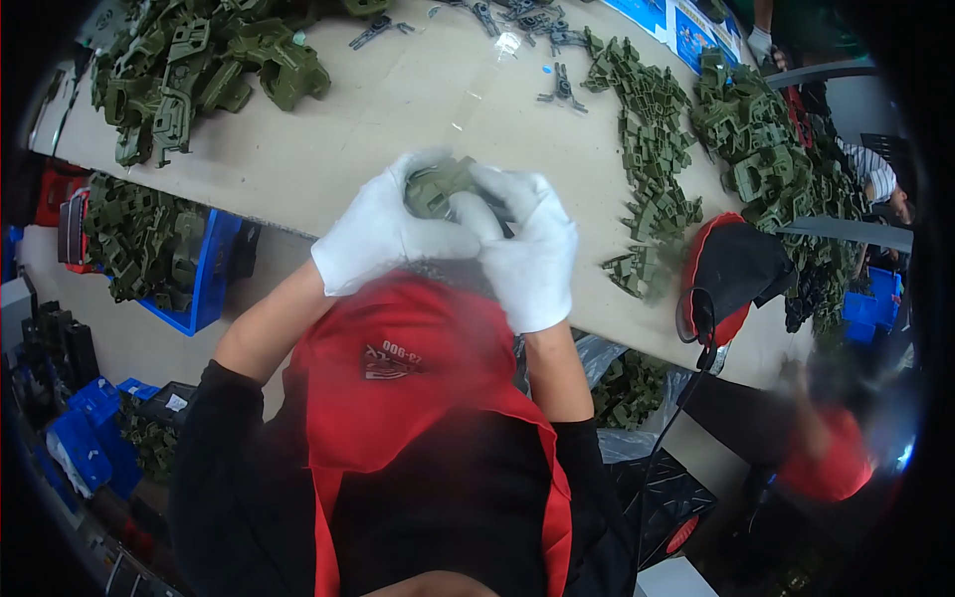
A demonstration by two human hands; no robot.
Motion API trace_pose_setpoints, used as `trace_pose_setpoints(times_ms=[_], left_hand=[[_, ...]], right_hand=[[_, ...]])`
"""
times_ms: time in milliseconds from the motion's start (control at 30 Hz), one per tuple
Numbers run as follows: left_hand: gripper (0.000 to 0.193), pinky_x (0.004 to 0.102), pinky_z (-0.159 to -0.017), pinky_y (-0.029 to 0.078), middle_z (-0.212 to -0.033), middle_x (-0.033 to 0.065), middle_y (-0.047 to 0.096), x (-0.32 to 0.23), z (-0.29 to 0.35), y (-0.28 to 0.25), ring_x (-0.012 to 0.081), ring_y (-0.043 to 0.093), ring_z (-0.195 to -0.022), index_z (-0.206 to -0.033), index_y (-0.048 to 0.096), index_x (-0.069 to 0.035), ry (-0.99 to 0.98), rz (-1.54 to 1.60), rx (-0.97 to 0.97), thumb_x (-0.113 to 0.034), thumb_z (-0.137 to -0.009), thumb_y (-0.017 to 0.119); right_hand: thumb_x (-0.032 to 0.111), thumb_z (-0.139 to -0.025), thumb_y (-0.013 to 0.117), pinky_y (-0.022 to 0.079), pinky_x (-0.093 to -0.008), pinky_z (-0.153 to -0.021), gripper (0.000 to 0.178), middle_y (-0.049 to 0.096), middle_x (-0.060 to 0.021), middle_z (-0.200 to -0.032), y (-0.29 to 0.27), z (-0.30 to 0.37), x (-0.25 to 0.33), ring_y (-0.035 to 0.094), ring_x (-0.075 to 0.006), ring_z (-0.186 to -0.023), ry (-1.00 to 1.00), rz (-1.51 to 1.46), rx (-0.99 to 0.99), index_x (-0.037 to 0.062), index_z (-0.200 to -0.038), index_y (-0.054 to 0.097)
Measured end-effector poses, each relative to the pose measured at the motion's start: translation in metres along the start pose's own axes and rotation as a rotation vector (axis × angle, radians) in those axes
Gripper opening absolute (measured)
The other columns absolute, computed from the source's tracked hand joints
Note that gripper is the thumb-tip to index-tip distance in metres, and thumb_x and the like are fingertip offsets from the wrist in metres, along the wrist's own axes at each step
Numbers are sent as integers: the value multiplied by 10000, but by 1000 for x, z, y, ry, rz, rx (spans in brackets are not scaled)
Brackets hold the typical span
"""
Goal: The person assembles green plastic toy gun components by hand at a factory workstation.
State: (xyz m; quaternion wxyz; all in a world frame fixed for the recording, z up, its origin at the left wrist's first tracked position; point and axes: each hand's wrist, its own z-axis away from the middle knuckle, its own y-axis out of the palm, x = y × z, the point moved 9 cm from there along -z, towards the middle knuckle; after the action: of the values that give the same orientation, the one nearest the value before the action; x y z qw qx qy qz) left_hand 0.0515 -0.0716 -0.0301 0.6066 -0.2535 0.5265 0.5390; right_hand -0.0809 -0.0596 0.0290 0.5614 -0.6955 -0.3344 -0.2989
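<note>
Both my hands wear white gloves and meet at the near edge of the table. My left hand is closed around an olive-green moulded plastic part, which shows between the gloves. From the other side my right hand curls its fingers onto the same part, and something dark shows beneath them. The gloves hide most of the part's shape. Beyond my hands lies a small grey plastic piece with arms.
Green plastic parts are heaped at the table's far left. Rows of small green pieces and larger green parts lie on the right. A black-and-red cap-like item sits at the right edge. Left of the table stands a filled blue crate. Other people are at right.
</note>
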Motion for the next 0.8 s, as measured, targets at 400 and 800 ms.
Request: trace_pose_setpoints(times_ms=[400,800], left_hand=[[665,277,-940,457,-1222,83,591,-6,1,10,150,563,-1070,-1358,456,21,-18,250,212,-54,-762,740],[624,310,-942,477,-1172,135,625,-23,1,1,186,604,-1077,-1302,519,27,136,-234,101,-104,-747,773]], right_hand=[[66,-786,720,529,-302,-700,217,661,-125,-908,-22,8,5,677,-205,-773,-11,-172,-47,17,-997,705],[35,-780,669,453,-298,-979,589,611,-135,-1180,15,5,-21,590,-194,-1111,240,-526,351,-20,-1342,501]])
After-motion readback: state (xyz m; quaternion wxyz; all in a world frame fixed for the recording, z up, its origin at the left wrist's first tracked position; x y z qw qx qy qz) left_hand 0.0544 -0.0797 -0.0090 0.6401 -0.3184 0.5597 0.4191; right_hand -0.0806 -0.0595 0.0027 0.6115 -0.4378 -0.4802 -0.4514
